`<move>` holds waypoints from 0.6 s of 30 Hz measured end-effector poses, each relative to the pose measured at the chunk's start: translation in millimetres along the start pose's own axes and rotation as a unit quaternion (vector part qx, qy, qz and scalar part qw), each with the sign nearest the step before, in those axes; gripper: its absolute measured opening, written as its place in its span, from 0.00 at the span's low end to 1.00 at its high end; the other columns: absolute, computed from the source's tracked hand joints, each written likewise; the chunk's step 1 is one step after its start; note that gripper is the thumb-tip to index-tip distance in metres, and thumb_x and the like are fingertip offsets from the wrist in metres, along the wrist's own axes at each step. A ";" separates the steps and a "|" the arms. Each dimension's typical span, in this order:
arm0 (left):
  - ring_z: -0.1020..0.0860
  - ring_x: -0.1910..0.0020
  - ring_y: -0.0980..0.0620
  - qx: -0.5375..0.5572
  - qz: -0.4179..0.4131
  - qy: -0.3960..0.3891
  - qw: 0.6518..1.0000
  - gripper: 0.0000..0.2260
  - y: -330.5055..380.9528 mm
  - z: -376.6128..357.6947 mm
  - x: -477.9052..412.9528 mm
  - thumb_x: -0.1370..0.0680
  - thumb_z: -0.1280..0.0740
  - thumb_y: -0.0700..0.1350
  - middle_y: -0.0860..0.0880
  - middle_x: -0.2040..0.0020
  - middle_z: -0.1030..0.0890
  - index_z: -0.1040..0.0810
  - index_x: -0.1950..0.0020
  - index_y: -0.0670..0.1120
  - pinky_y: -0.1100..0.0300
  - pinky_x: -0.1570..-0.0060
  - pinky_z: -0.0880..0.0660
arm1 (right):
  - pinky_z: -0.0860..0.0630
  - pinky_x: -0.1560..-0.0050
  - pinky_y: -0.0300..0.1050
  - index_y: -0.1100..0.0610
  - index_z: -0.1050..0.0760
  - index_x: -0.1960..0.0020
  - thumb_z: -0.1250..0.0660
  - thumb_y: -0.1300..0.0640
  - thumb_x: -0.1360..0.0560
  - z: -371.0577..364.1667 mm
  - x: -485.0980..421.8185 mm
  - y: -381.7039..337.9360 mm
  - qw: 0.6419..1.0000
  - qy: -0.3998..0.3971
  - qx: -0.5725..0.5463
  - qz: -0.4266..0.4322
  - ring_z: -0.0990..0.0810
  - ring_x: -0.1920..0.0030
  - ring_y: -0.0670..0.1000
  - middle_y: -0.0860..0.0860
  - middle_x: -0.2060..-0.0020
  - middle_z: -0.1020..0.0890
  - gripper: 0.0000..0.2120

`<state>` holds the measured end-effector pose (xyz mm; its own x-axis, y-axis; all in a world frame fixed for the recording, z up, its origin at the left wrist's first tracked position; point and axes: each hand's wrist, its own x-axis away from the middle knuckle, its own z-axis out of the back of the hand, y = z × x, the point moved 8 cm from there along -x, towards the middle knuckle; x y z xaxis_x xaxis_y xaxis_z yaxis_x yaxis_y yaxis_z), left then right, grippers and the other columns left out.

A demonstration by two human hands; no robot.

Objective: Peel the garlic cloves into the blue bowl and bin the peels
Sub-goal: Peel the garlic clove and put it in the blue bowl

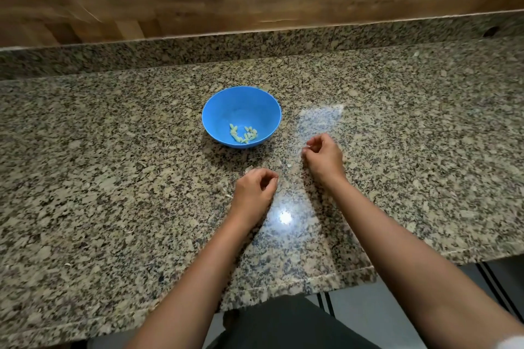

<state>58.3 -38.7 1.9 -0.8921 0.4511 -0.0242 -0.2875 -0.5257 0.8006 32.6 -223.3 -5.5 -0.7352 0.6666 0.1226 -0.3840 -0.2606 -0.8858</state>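
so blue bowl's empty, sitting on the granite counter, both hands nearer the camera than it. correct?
Not empty. The bowl holds a small pile of peeled cloves, as the head view shows. The rest stands: it sits on the counter, with the left hand and right hand nearer the camera.

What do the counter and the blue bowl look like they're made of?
Counter: likely polished granite; speckled tan, grey and black grain with a glossy glare patch. Blue bowl: probably plastic or melamine; even, flat colour, thin rim, dull sheen.
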 end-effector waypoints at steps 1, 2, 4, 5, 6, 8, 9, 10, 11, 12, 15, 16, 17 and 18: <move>0.25 0.55 0.56 -0.006 -0.003 0.003 1.000 0.07 0.9 -0.2 -1.1 0.23 0.34 0.43 0.49 0.52 0.21 0.20 0.47 0.43 0.72 0.56 0.31 | 0.28 0.62 0.34 0.57 0.29 0.52 0.37 0.66 0.24 -2.8 -3.4 -0.9 1.000 -0.005 0.007 0.005 0.23 0.56 0.48 0.52 0.55 0.22 0.05; 0.25 0.55 0.56 -0.009 -0.004 0.004 1.000 0.07 1.0 -0.9 -1.9 0.22 0.34 0.43 0.49 0.52 0.22 0.20 0.47 0.43 0.74 0.58 0.32 | 0.27 0.63 0.34 0.57 0.29 0.51 0.38 0.66 0.24 -5.4 -5.3 -1.2 1.000 -0.010 0.011 0.012 0.23 0.56 0.48 0.52 0.54 0.22 0.05; 0.25 0.55 0.57 -0.003 0.000 0.004 1.000 0.07 -0.2 -2.0 -3.3 0.23 0.34 0.42 0.50 0.52 0.22 0.20 0.47 0.44 0.78 0.60 0.31 | 0.26 0.64 0.33 0.58 0.28 0.49 0.39 0.67 0.23 -8.8 -6.0 0.0 1.000 -0.016 0.012 0.023 0.22 0.56 0.47 0.52 0.52 0.21 0.06; 0.25 0.56 0.57 0.001 0.001 0.004 1.000 0.07 -0.9 -2.2 -3.8 0.23 0.34 0.42 0.49 0.52 0.21 0.20 0.47 0.44 0.79 0.60 0.31 | 0.26 0.64 0.33 0.58 0.28 0.48 0.39 0.67 0.23 -8.5 -5.4 0.8 1.000 -0.017 0.008 0.025 0.22 0.55 0.47 0.52 0.51 0.21 0.08; 0.25 0.56 0.57 0.003 0.000 0.005 1.000 0.07 -1.2 -2.6 -3.5 0.23 0.34 0.41 0.49 0.51 0.21 0.20 0.47 0.44 0.79 0.59 0.31 | 0.25 0.64 0.32 0.58 0.27 0.45 0.40 0.67 0.23 -7.3 -4.0 2.2 1.000 -0.019 -0.005 0.023 0.21 0.54 0.46 0.52 0.49 0.20 0.09; 0.25 0.56 0.57 0.000 -0.005 0.006 1.000 0.07 -1.6 -2.9 -1.9 0.23 0.34 0.41 0.48 0.51 0.21 0.20 0.46 0.43 0.79 0.58 0.31 | 0.25 0.64 0.29 0.59 0.27 0.40 0.40 0.68 0.23 -3.1 1.4 3.9 0.998 -0.028 -0.046 0.017 0.22 0.52 0.45 0.51 0.46 0.22 0.13; 0.25 0.56 0.58 -0.004 -0.009 0.007 1.000 0.07 -1.2 -2.6 0.1 0.22 0.35 0.40 0.48 0.50 0.21 0.20 0.46 0.42 0.79 0.58 0.30 | 0.25 0.63 0.28 0.59 0.28 0.38 0.40 0.68 0.23 -0.4 6.4 3.5 0.998 -0.032 -0.056 0.021 0.22 0.52 0.44 0.50 0.45 0.22 0.15; 0.26 0.56 0.58 -0.006 -0.013 0.010 1.000 0.08 -0.6 -1.9 2.5 0.22 0.35 0.39 0.49 0.50 0.22 0.21 0.45 0.41 0.79 0.57 0.30 | 0.24 0.62 0.28 0.59 0.29 0.36 0.39 0.67 0.23 1.6 13.0 3.6 0.998 -0.038 -0.052 0.027 0.22 0.53 0.43 0.50 0.45 0.23 0.17; 0.26 0.57 0.59 -0.007 -0.016 0.012 1.000 0.08 -0.3 -1.1 6.0 0.22 0.36 0.38 0.50 0.50 0.23 0.21 0.44 0.41 0.78 0.56 0.29 | 0.23 0.58 0.30 0.59 0.30 0.34 0.39 0.66 0.23 3.0 21.8 3.1 0.998 -0.044 -0.034 0.037 0.21 0.53 0.46 0.50 0.47 0.23 0.17; 0.26 0.57 0.59 -0.008 -0.019 0.017 1.000 0.09 -0.3 0.2 9.9 0.22 0.37 0.37 0.50 0.50 0.23 0.22 0.43 0.40 0.78 0.55 0.29 | 0.23 0.53 0.34 0.59 0.30 0.34 0.39 0.64 0.22 2.6 31.6 3.8 0.997 -0.052 -0.008 0.050 0.20 0.52 0.50 0.50 0.48 0.23 0.17; 0.25 0.50 0.56 -0.008 -0.022 0.036 0.999 0.12 -5.1 2.9 26.0 0.22 0.39 0.34 0.47 0.45 0.23 0.24 0.40 0.39 0.71 0.46 0.27 | 0.22 0.47 0.41 0.57 0.32 0.32 0.37 0.55 0.22 -5.1 67.1 2.0 0.987 -0.097 0.066 0.108 0.22 0.45 0.54 0.49 0.48 0.24 0.20; 0.25 0.47 0.55 -0.005 -0.018 0.039 0.999 0.12 -8.4 2.5 32.4 0.22 0.40 0.35 0.47 0.44 0.23 0.25 0.39 0.39 0.69 0.44 0.27 | 0.25 0.41 0.45 0.56 0.34 0.31 0.37 0.51 0.23 -10.5 78.8 1.3 0.980 -0.119 0.090 0.128 0.25 0.40 0.52 0.50 0.43 0.25 0.22; 0.25 0.45 0.55 -0.003 -0.015 0.047 0.999 0.13 -11.4 3.1 38.6 0.21 0.40 0.36 0.47 0.42 0.23 0.25 0.38 0.40 0.69 0.42 0.29 | 0.31 0.34 0.47 0.55 0.37 0.28 0.38 0.47 0.23 -17.7 90.4 0.9 0.971 -0.146 0.120 0.145 0.30 0.35 0.51 0.51 0.36 0.29 0.27; 0.25 0.43 0.54 -0.002 -0.010 0.058 0.998 0.13 -14.6 4.7 44.4 0.21 0.40 0.37 0.47 0.41 0.24 0.26 0.37 0.40 0.70 0.42 0.30 | 0.39 0.30 0.47 0.54 0.43 0.26 0.40 0.41 0.24 -26.9 100.3 2.0 0.957 -0.173 0.160 0.166 0.38 0.29 0.49 0.50 0.30 0.35 0.32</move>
<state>24.6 -7.6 -8.1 -0.9202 0.3758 -0.1094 -0.3074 -0.5210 0.7963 -26.8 -138.2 -7.0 -0.9665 0.2523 0.0480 -0.2072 -0.6558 -0.7259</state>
